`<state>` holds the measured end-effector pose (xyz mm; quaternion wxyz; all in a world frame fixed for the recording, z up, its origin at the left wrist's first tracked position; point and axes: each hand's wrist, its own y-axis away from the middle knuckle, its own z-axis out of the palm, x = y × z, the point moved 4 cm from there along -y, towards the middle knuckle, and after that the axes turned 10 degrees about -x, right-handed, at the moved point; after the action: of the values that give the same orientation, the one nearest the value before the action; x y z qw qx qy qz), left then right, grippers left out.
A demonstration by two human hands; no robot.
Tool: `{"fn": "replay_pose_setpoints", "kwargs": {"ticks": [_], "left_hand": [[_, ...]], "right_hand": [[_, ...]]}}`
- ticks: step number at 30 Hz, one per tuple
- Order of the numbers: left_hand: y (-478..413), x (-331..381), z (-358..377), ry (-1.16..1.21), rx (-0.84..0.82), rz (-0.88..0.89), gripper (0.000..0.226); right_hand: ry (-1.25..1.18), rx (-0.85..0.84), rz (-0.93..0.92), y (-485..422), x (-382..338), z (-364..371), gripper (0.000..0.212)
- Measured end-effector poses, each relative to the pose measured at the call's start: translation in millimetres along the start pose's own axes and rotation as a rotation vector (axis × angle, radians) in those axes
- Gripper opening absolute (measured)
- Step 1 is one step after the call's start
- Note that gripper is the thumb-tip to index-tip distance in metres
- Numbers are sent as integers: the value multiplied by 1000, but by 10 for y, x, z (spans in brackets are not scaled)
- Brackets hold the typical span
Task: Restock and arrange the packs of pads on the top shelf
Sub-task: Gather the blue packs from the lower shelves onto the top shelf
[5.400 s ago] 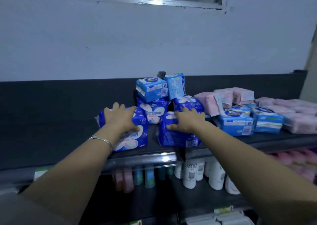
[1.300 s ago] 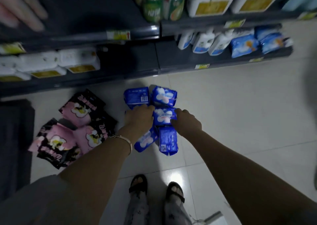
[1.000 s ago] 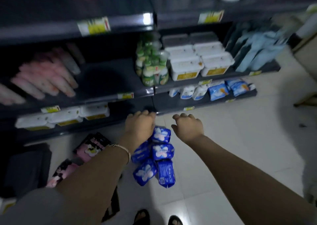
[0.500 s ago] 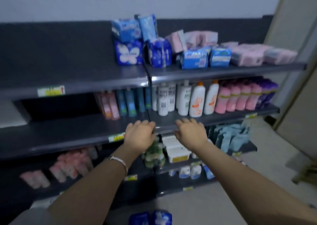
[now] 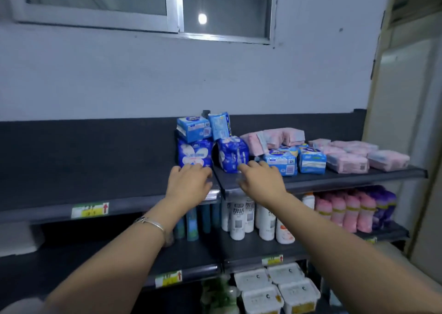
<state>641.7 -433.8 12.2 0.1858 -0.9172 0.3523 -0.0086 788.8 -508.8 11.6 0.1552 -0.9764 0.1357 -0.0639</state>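
Hovering palm-down over the front of the top shelf [image 5: 95, 170]: left hand [image 5: 189, 182] and right hand [image 5: 260, 182], set apart, fingers loose and spread, gripping nothing.

Looks like the arranging step rather than loading, since neither hand carries a pack. Puts the left fingertips right at the foot of the dark blue pack [image 5: 195, 155], and the right ones just beside the upright dark blue pack [image 5: 230, 154] and the lower light blue pack [image 5: 281, 161].

Finds the pads heaped mid-shelf, with a boxy light blue pack [image 5: 193, 128] and a tilted pale pack [image 5: 220, 126] perched on top, pink packs [image 5: 272, 138] leaning behind, and flat pink packs [image 5: 346, 155] laid out to the right.

Calls next, probably, for closing each hand on a dark blue pack and drawing both leftward into a row, faces forward, without toppling the two stacked above.

Shows white printing and barcode panels on the blue packs, too blurred to read; no brand legible. Shows a yellow-green price tag [image 5: 90, 210] with a red arrow on the shelf edge, figures unreadable. Same for the dark lettering on the white bottles [image 5: 239, 215] one shelf down.
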Motion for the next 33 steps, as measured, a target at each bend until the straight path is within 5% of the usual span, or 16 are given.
{"fn": "replay_pose_setpoints", "kwargs": {"ticks": [19,33], "left_hand": [[-1730,-534,235,-35,157,-108,45],[-2998,-955,411,-176,15,-407,80]], "right_hand": [[23,86,-131,-2014,343,47,41],[-101,-42,-224,-3797,585,259,79]]}}
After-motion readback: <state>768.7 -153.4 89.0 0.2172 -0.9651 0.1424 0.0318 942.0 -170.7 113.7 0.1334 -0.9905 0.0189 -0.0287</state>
